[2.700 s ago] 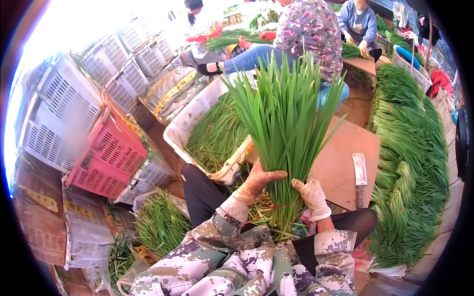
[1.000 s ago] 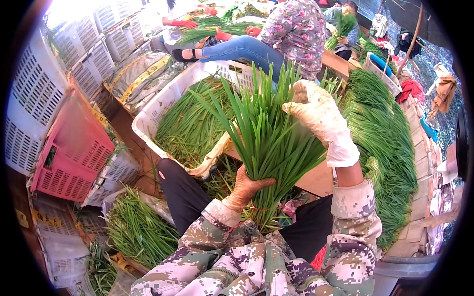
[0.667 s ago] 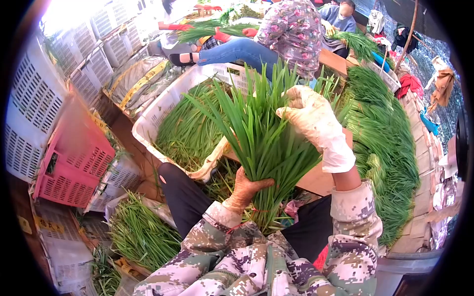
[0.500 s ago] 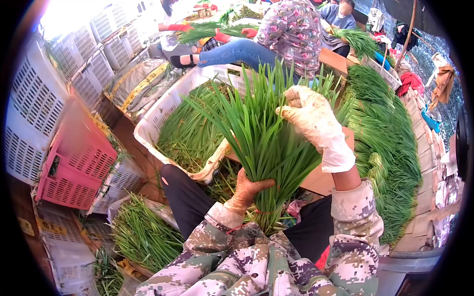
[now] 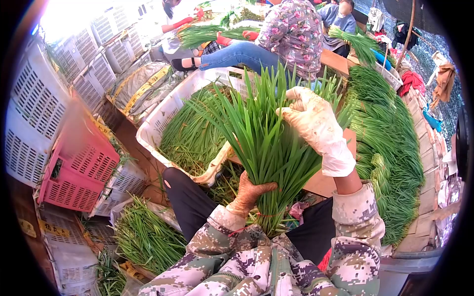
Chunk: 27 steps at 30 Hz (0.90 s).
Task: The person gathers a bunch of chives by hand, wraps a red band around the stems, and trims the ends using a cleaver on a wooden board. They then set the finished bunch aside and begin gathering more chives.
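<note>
A thick bunch of long green leaves (image 5: 269, 143) stands upright in front of my body, with a thin red tie low on its stalks. My left hand (image 5: 249, 193), in a stained glove, is wrapped round the lower part of the bunch, thumb across the front. My right hand (image 5: 316, 126), in a pale glove, is at the upper right of the bunch with its fingers curled and pinched at the leaves. What lies between those fingertips is too small to make out.
A white crate (image 5: 153, 143) of loose leaves stands ahead-left, near stacked crates and a pink crate (image 5: 79, 175). Leaves (image 5: 387, 148) are heaped along the right. More leaves (image 5: 148, 234) lie lower left. A seated person (image 5: 294, 37) and other people are beyond.
The view has shifted slightly. Both hands keep nearly the same place on the bunch. A person at the back right has moved their arms off a bunch of leaves.
</note>
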Motion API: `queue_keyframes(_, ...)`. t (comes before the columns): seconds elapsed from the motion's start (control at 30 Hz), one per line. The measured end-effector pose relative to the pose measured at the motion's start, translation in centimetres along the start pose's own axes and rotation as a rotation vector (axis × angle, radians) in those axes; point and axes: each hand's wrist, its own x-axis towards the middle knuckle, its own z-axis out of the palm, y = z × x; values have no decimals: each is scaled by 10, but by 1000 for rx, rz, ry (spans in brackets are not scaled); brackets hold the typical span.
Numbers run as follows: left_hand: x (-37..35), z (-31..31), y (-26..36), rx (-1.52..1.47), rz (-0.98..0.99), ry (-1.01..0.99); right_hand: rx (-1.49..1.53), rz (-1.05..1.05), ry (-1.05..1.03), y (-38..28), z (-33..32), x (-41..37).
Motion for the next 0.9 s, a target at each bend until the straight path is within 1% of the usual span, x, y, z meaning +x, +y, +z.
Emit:
queue_keyframes(0.13, 0, 0, 0, 17, 26, 1, -47, -25, 20, -6, -1, 1)
queue_keyframes(0.2, 0, -1, 0, 11, 13, -5, 50, -30, 1, -1, 0, 4)
queue_keyframes(0.23, -1, -1, 1, 5, 0, -9, 49, -30, 1, 3, 1, 5)
queue_keyframes(0.33, -1, 0, 1, 25, 17, 2, -8, -76, 37, 0, 0, 7)
queue_keyframes(0.4, -1, 0, 1, 26, 17, 1, -140, 33, -101, -11, -8, 7)
queue_keyframes(0.43, -1, 0, 1, 28, 15, -1, -141, 32, -101, -6, -5, 7)
queue_keyframes(0.5, -1, 0, 1, 28, 18, -4, 103, -102, 36, 9, 3, 5)
queue_keyframes(0.63, -2, 3, 5, -7, 2, 11, 9, -93, 42, 13, 7, 5)
queue_keyframes(0.7, -2, 4, 6, -5, 8, 20, 147, -194, 216, 15, 20, 5)
queue_keyframes(0.73, -2, 4, 6, -2, 15, 30, 147, -195, 215, 11, 22, 5)
queue_keyframes(0.8, 0, 2, 5, 24, 14, 35, 365, 61, 133, 2, 22, 4)
queue_keyframes(0.83, 1, 0, 4, 50, 13, 38, 393, -2, 175, 11, 30, 8)
queue_keyframes(0.87, 2, -1, 3, 49, 14, 40, 394, -3, 173, 14, 34, 10)
queue_keyframes(0.9, 2, -2, 1, 41, 26, 43, 377, -67, 203, 16, 39, 11)
